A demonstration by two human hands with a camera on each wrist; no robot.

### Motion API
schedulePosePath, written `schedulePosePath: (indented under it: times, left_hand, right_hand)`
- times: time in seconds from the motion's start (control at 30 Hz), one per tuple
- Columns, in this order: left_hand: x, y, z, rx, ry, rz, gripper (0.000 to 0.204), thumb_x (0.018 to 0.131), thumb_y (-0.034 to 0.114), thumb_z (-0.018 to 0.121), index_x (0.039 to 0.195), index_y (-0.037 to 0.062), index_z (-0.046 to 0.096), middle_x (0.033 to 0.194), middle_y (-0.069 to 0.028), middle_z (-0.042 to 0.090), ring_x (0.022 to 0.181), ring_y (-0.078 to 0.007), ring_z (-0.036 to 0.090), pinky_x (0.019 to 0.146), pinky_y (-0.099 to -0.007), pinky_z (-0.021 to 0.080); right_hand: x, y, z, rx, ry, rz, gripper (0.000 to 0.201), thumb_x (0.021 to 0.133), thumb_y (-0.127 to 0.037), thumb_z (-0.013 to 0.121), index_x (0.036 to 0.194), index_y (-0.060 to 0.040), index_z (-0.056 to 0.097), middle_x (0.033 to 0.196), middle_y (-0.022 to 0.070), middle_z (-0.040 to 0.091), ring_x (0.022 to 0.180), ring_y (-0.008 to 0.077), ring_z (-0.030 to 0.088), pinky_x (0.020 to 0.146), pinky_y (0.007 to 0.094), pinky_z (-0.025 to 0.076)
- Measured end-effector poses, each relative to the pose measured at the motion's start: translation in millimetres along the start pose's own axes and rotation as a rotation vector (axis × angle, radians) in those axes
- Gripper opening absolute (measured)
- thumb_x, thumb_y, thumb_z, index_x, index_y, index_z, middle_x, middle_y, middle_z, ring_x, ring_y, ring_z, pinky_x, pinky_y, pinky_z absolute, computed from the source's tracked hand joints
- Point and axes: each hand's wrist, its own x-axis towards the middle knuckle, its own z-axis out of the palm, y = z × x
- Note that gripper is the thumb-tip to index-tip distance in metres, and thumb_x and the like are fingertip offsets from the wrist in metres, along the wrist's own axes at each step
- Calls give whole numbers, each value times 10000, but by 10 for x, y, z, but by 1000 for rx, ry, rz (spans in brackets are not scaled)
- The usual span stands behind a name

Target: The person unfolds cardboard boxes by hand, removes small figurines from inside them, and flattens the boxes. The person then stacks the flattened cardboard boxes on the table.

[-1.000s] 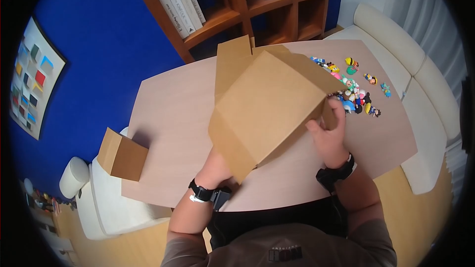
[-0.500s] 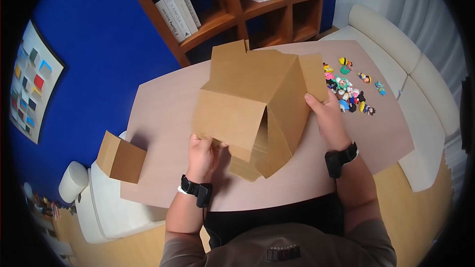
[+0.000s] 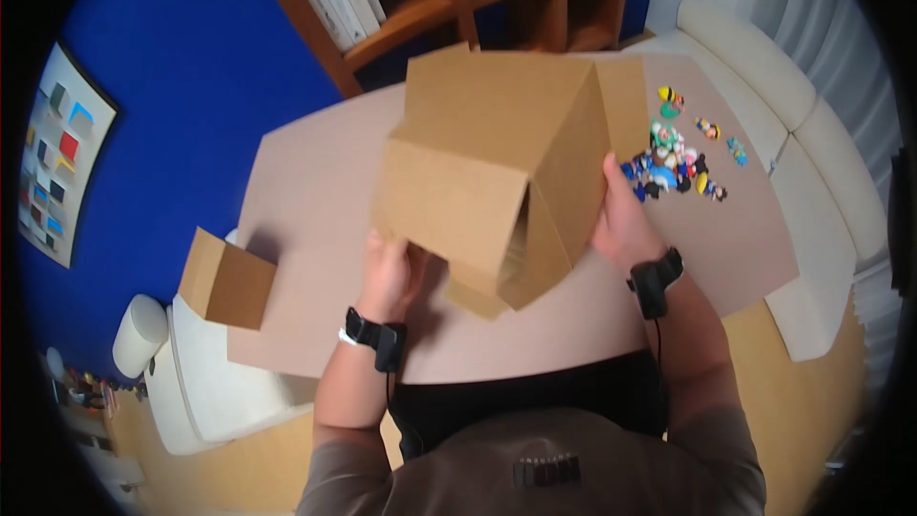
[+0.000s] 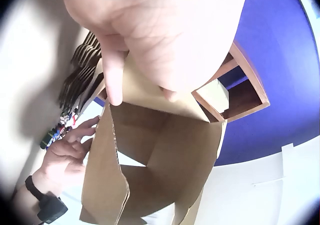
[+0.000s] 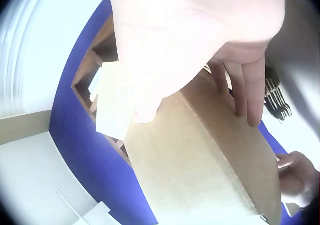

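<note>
A brown cardboard box (image 3: 506,110) with loose flaps is held up over the table, tilted. In the left wrist view its open end faces the camera, showing the bare inside walls (image 4: 175,150) and light through gaps between flaps. My left hand (image 3: 390,277) grips the flap (image 3: 454,205) at the near left, fingers partly hidden beneath it. On the opposite side my right hand (image 3: 626,225) holds the box, thumb up along the side. The right wrist view shows the right hand's fingers (image 5: 254,92) spread on one face and its thumb on the adjoining face.
A smaller cardboard box (image 3: 227,279) stands at the table's left edge. Several small toy figures (image 3: 673,164) lie heaped at the right of the table (image 3: 315,220). Behind are a wooden shelf (image 3: 411,14) with books and a white sofa (image 3: 755,67).
The box has turned in my hands, bringing a flap and the open end toward me. My left hand shifted onto that flap; my right hand's thumb moved from the side flap to the box's side.
</note>
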Motion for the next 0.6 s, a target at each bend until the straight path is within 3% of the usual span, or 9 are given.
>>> schedulePosePath:
  times: [0.07, 0.13, 0.23, 0.27, 0.3, 0.37, 0.47, 0.57, 0.6]
  left_hand:
    - [26, 1, -76, 2, 38, -31, 335, 1069, 133, 583, 1389, 34, 570, 1298, -84, 689, 1161, -233, 687, 926, -370, 592]
    - [-13, -38, -216, -5, -44, 3, 558, 1108, 475, 454, 1486, 67, 497, 1396, -110, 629, 1248, -263, 648, 966, -442, 594]
    - [-73, 113, 64, -291, 6, 98, 518, 1096, 435, 496, 1434, 48, 558, 1356, -133, 653, 1145, -283, 695, 867, -365, 608]
    - [-43, 92, -17, -294, 15, 94, 518, 1096, 435, 496, 1434, 48, 558, 1356, -133, 653, 1145, -283, 695, 867, -365, 608]
    - [-30, 86, -122, -110, 10, 64, 581, 1084, 488, 495, 1447, 37, 549, 1386, -156, 636, 1162, -289, 689, 883, -379, 606]
    - [-28, 91, -234, 211, -18, 6, 648, 1071, 542, 494, 1461, 27, 539, 1417, -178, 618, 1182, -296, 682, 901, -394, 604]
    - [-97, 96, -136, 290, -153, -124, 655, 1069, 549, 491, 1465, 29, 536, 1420, -177, 616, 1189, -298, 678, 910, -401, 600]
    - [-162, 106, -55, 311, -282, -219, 663, 1067, 556, 488, 1469, 31, 533, 1424, -175, 615, 1197, -300, 673, 918, -408, 597]
    - [-173, 104, -44, 319, -304, -238, 665, 1066, 558, 488, 1470, 32, 532, 1425, -175, 614, 1199, -301, 672, 921, -410, 596]
  right_hand:
    - [23, 7, 4, -36, 40, 7, 572, 1132, -478, 444, 1574, -115, 425, 1541, 49, 549, 1413, 217, 528, 1179, 431, 436]
    - [-16, 7, 29, -75, 86, 32, 580, 1132, -491, 432, 1571, -112, 429, 1537, 54, 554, 1401, 222, 539, 1174, 431, 439]
    - [10, -60, 38, -79, 82, 59, 597, 1127, -517, 421, 1558, -105, 451, 1521, 62, 570, 1381, 217, 554, 1152, 417, 457]
    - [25, -95, -50, -74, -45, 62, 603, 1125, -524, 420, 1551, -100, 463, 1517, 66, 572, 1374, 209, 557, 1140, 399, 466]
    - [44, -117, -126, -66, -173, 63, 609, 1122, -531, 420, 1543, -95, 475, 1513, 70, 575, 1367, 201, 561, 1127, 381, 474]
    - [174, -23, -346, -105, -138, 48, 608, 1119, -530, 431, 1533, -88, 493, 1489, 73, 594, 1342, 199, 579, 1115, 371, 483]
    - [79, -29, -97, -144, -68, 118, 600, 1113, -523, 456, 1501, -73, 540, 1405, 73, 652, 1251, 200, 636, 1079, 351, 504]
    - [121, 132, -266, -232, -42, 119, 591, 1112, -518, 464, 1492, -75, 553, 1367, 71, 677, 1219, 201, 653, 1064, 359, 515]
    - [70, 225, -304, -194, -64, 278, 596, 1110, -520, 470, 1499, -75, 546, 1383, 74, 668, 1232, 201, 647, 1070, 361, 513]
